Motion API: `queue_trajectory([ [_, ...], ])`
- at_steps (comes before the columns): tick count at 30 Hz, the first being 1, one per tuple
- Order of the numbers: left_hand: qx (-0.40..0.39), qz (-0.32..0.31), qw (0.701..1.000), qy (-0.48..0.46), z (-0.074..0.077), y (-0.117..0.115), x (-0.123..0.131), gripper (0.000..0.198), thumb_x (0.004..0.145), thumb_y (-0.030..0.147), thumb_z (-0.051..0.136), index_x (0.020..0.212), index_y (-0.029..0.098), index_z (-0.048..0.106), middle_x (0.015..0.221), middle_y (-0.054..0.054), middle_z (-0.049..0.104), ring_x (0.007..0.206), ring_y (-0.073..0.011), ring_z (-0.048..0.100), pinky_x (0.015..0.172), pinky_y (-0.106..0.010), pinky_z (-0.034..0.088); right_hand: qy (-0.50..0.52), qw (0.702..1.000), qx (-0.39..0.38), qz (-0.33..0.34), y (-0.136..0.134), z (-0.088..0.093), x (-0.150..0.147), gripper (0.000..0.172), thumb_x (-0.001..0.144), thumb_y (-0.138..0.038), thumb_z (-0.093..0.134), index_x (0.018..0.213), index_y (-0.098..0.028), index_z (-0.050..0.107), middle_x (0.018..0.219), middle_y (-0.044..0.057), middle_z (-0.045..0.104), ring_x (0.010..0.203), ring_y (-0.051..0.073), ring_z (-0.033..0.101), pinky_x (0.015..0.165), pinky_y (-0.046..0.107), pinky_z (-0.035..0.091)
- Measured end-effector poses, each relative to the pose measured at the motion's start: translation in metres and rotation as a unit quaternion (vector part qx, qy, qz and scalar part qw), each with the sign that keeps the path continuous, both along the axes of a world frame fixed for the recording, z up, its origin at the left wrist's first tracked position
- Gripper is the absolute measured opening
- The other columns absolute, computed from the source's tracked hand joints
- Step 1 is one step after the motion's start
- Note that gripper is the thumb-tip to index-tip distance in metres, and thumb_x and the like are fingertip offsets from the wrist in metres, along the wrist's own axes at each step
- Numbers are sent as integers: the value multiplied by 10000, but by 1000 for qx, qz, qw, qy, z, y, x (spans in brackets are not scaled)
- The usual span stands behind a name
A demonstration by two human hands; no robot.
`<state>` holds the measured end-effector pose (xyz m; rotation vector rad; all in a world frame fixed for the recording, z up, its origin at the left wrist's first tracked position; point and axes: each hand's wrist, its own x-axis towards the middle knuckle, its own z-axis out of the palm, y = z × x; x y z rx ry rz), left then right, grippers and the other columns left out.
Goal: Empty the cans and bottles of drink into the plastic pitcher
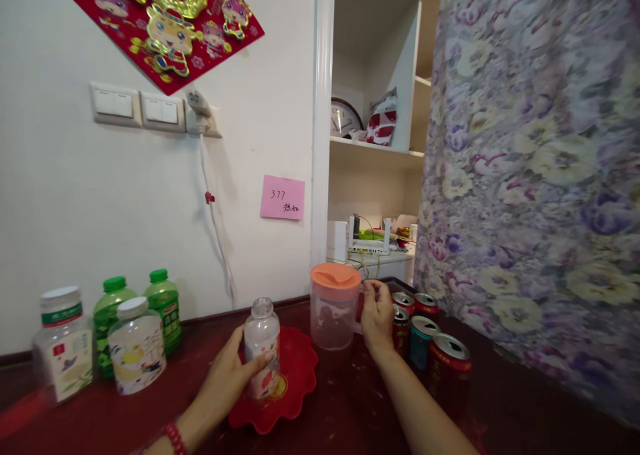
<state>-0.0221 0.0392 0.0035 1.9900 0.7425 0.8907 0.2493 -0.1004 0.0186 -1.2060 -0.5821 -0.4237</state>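
Observation:
My left hand is wrapped round a small clear bottle with no cap, which stands upright on a red scalloped plate. My right hand grips the handle of a clear plastic pitcher with an orange lid, standing on the dark red table just behind the plate. The pitcher looks empty.
Several drink cans stand right of my right hand. At the left are two white-capped jars and two green bottles. A floral cloth hangs at the right. The white wall behind carries switches, a cable and a pink note.

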Motion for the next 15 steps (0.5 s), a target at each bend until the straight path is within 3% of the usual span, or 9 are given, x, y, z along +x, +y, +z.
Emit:
queue_trajectory([
  [6,21,32,999,22,5,-3,-1,723,699,576,701,1281,167,573,1304,-154,689,1213,-380,631,1054,-484,470,33,998,30,44,10,-4,-3,602,828,-755,608,948,-166,631,846,55,640,773,230,578,702,312,436],
  [15,2,24,1000,3,-4,4,1,749,692,578,722,1296,168,551,1331,-152,669,1232,-372,618,1074,-500,453,118,984,92,91,26,-40,-9,653,873,-825,552,801,-175,550,604,-49,442,491,113,415,466,219,331],
])
